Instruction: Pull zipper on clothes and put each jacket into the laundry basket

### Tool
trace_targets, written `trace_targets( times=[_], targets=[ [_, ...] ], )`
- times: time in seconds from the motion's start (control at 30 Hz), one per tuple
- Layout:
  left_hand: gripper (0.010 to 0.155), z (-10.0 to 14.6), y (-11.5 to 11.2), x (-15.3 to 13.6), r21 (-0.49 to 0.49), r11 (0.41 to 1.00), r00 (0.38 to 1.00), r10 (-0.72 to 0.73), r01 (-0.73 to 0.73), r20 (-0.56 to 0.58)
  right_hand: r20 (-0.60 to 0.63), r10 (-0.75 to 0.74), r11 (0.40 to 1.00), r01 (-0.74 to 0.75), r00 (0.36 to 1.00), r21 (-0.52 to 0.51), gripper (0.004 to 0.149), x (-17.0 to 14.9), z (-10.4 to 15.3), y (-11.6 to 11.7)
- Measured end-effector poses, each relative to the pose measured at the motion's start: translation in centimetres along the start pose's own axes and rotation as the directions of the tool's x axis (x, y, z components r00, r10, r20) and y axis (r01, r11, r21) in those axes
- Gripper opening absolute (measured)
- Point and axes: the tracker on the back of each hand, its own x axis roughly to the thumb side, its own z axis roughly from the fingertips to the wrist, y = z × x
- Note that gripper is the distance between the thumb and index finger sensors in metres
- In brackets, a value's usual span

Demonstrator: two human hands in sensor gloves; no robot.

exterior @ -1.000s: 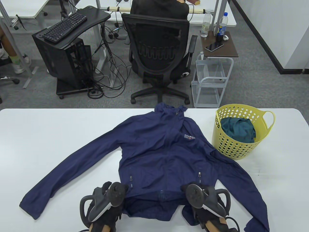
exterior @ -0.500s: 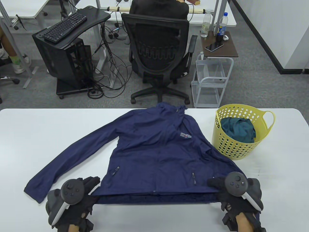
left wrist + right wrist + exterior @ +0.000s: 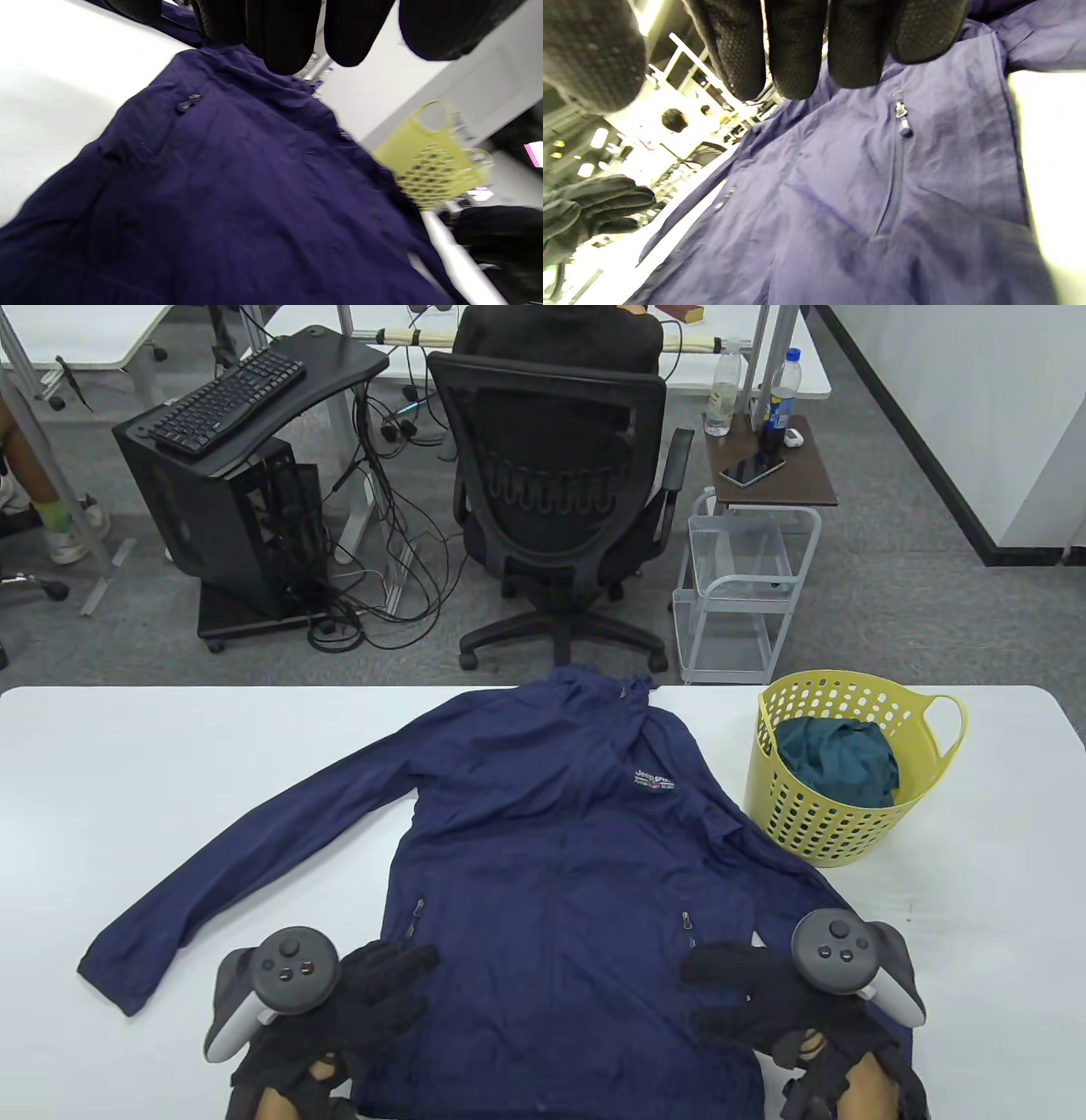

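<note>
Navy blue jacket (image 3: 551,848) with a small white and red chest logo (image 3: 654,780), spread on a plain white table (image 3: 170,763). Yellow laundry basket (image 3: 836,823) dotted with holes, teal garment (image 3: 840,759) inside. Black gloves on both hands, grey trackers (image 3: 293,967) with white trim.

An office: a mesh swivel chair (image 3: 556,466), keyboard (image 3: 227,400) on a computer stand, and desks behind.
</note>
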Motion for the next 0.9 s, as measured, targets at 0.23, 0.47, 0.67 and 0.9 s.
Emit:
trace_targets(
  times=[0.23, 0.47, 0.67, 0.9],
  targets=[
    [0.065, -5.3, -4.8, -0.3, -0.043, 0.903, 0.882, -0.427, 0.428, -0.196, -0.178, 0.376, 0.923, -0.35, 0.909, 0.163, 0.079, -0.4, -4.6, 6.8],
    [0.074, -6.2, -6.9, -1.9, -0.288, 0.879, 0.85, -0.454, 0.379, -0.268, -0.228, 0.427, 0.901, -0.391, 0.875, 0.188, 0.083, -1.6, -5.4, 7.7],
    [0.074, -2.8, -5.4, 1.3, -0.318, 0.891, 0.863, -0.416, 0.325, -0.285, -0.201, 0.539, 0.836, -0.491, 0.818, 0.245, 0.064, 1.8, -3.6, 7.5],
    [0.071, -1.4, -2.6, 2.4, -0.255, 0.925, 0.88, -0.355, 0.282, -0.317, -0.022, 0.623, 0.736, -0.576, 0.782, 0.355, 0.055, 6.0, -0.2, 9.7]
  ],
)
